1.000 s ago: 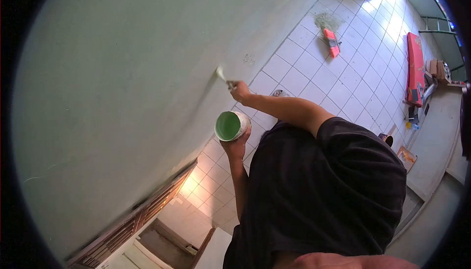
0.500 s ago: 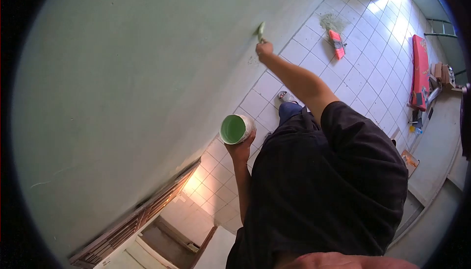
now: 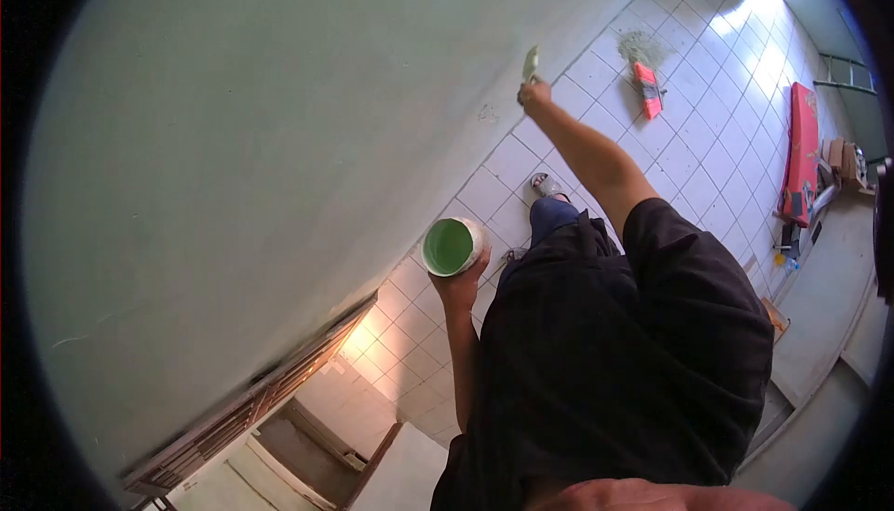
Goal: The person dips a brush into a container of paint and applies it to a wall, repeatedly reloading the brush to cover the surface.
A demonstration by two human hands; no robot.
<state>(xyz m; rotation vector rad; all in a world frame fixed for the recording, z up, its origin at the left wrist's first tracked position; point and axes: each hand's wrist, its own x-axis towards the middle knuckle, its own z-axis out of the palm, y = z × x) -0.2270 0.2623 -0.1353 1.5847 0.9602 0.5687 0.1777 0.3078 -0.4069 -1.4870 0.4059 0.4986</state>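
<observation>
Right hand [image 3: 535, 96] is clenched around the handle of a paintbrush [image 3: 531, 64], arm stretched right out, bristles up against the pale green wall [image 3: 279, 138] low down, near where it meets the tiled floor [image 3: 689, 120]. Left hand [image 3: 458, 283] is grasping a paint cup [image 3: 451, 245] from underneath, tucked close to the body, with green paint showing inside. Its mouth looks tipped towards the wall, so I'd level it.

With the arm this extended, the stroke wants to come from the shoulder, not the wrist. I'd say light pressure, bristles laid flat to the wall, long overlapping passes. There's a small rough patch [image 3: 487, 112] on the wall just below the brush (hard to tell if it's a chip or a bare spot), and that probably wants working from more than one direction so the paint gets into it.

The risk down here is the floor. A loaded brush this close to the white tiles can drip, so carry less paint and wipe the excess on the cup rim. The person's foot [image 3: 545, 183] is planted close under the stroke, so watch for spatter there too. An orange-handled broom [image 3: 649, 87] lies on the tiles well apart, out of the way.
</observation>
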